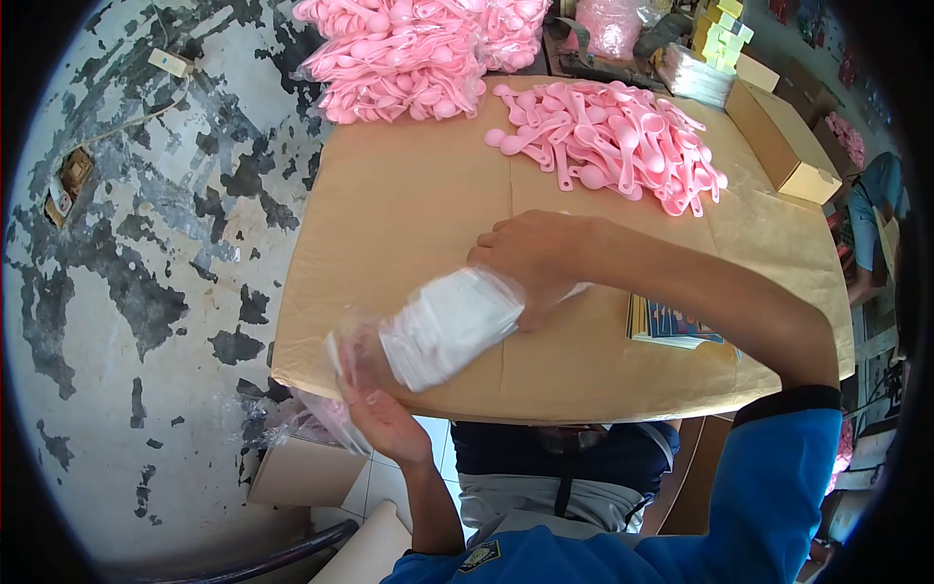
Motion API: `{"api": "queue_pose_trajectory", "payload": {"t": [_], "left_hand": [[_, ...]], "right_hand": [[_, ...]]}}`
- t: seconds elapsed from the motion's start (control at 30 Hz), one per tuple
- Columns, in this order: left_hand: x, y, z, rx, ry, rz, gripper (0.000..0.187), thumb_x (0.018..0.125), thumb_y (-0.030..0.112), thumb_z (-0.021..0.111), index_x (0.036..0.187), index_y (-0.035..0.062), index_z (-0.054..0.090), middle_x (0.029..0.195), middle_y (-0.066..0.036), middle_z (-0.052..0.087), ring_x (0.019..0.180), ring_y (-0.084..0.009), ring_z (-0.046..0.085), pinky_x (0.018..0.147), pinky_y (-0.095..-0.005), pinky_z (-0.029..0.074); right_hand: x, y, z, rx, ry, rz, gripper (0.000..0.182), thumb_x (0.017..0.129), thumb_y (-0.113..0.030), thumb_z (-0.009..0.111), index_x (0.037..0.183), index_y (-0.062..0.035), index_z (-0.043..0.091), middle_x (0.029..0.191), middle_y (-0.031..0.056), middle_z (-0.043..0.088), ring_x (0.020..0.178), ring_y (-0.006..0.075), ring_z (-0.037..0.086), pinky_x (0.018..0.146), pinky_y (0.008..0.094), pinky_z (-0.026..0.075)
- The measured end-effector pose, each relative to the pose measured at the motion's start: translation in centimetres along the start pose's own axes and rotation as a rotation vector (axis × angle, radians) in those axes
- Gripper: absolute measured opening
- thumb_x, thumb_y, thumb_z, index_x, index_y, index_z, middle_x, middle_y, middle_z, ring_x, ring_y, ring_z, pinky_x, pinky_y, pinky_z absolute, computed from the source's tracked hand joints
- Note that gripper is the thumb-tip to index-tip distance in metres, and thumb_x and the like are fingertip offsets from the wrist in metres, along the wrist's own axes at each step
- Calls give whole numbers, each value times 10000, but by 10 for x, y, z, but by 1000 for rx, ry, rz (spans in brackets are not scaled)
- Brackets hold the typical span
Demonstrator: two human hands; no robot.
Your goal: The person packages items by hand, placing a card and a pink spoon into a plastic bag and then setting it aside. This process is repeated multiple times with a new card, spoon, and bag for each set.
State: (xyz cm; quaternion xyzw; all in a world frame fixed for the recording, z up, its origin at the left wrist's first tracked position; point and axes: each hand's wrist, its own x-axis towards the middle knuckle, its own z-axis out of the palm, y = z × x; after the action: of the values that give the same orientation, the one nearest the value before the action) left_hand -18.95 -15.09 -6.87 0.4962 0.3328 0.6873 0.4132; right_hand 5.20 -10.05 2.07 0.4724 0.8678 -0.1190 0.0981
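Risk: the clear film (pixel 345 348) might slide through our hold, dropping the white packet (pixel 449 329) off the paper-covered table (pixel 418 204)'s near edge. Packet's above the near-left corner, long axis diagonal, lower end pointing there. Right hand (pixel 537 255) clasps its upper end; left hand (pixel 389 424) meets film, too blurred to tell if pinching.

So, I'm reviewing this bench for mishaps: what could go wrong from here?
The white bundle in clear plastic might slip over the near edge of the brown table, where the left grip is. The bare right forearm could nudge the blue-and-yellow printed paper cards it overlaps in this view. The loose pink plastic spoons, heaped beyond the right grip, might scatter if bumped.
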Motion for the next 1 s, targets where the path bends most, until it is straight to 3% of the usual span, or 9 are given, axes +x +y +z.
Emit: {"api": "queue_pose_trajectory", "payload": {"t": [0.1, 0.17, 0.33, 0.47, 0.6, 0.67, 0.73, 0.77, 1.0], "left_hand": [[4, -1, -5, -147, 115, 10, 563, 1009, 306, 229, 1438, -55, 288, 1379, -234, 448, 1322, -301, 387, 1130, -436, 253], [3, 4, -6, -128, 41, -16, 568, 1012, 311, 240, 1457, -42, 249, 1397, -241, 424, 1325, -324, 384, 1127, -447, 275], [-15, 9, 11, -266, -79, -121, 580, 1018, 323, 259, 1488, -9, 174, 1398, -259, 401, 1329, -338, 371, 1116, -463, 308], [-39, 4, 26, -414, -217, -313, 626, 1010, 311, 254, 1484, -57, 77, 1539, -201, 203, 1440, -299, 178, 1183, -427, 115], [-28, 9, 58, -500, -190, -236, 627, 1011, 307, 263, 1497, -32, 58, 1555, -180, 148, 1445, -283, 138, 1178, -410, 74], [-20, 1, 70, -547, -227, -286, 591, 1026, 327, 266, 1517, 61, 74, 1538, -147, 206, 1389, -258, 252, 1133, -391, 204], [-11, -7, 84, -623, -197, -349, 560, 1037, 357, 266, 1531, 148, 104, 1509, -132, 262, 1292, -237, 373, 1058, -353, 315], [-7, -6, 89, -623, -171, -361, 556, 1038, 356, 260, 1530, 145, 111, 1511, -134, 262, 1300, -244, 371, 1065, -356, 314], [27, 6, 76, -661, -146, -449, 545, 1037, 352, 239, 1519, 111, 153, 1525, -152, 255, 1367, -285, 320, 1124, -400, 270]], "right_hand": [[0, -12, 10, 61, 55, 197, 832, 598, -510, 776, 1157, 55, 527, 1056, 188, 598, 984, 342, 601, 876, 417, 482], [-3, -28, 11, 127, 66, 395, 873, 590, -552, 780, 1123, 93, 531, 1013, 207, 611, 939, 355, 614, 852, 417, 493], [-9, -45, -16, 190, -185, 471, 1030, 625, -757, 661, 1127, 135, 548, 1047, 243, 632, 980, 350, 633, 854, 413, 502], [-14, -48, -32, 252, -274, 497, 1071, 673, -840, 536, 1139, 123, 574, 1029, 250, 653, 962, 342, 656, 854, 420, 507], [-14, -25, -11, 311, -157, 477, 933, 773, -772, 499, 1138, 82, 596, 960, 243, 664, 900, 341, 666, 804, 437, 517], [-14, -23, -3, 378, -49, 438, 859, 826, -731, 474, 1119, 64, 615, 938, 243, 664, 872, 352, 666, 781, 443, 518], [-9, -26, 8, 399, -3, 461, 839, 844, -742, 419, 975, 49, 668, 867, 224, 673, 771, 338, 666, 715, 445, 516], [-8, -28, 12, 407, 18, 471, 846, 853, -748, 391, 903, 41, 695, 831, 214, 678, 721, 331, 666, 681, 446, 514], [-28, -49, 2, 568, 4, 394, 808, 945, -657, 297, 873, 59, 666, 754, 228, 651, 673, 341, 649, 692, 453, 506]]}}
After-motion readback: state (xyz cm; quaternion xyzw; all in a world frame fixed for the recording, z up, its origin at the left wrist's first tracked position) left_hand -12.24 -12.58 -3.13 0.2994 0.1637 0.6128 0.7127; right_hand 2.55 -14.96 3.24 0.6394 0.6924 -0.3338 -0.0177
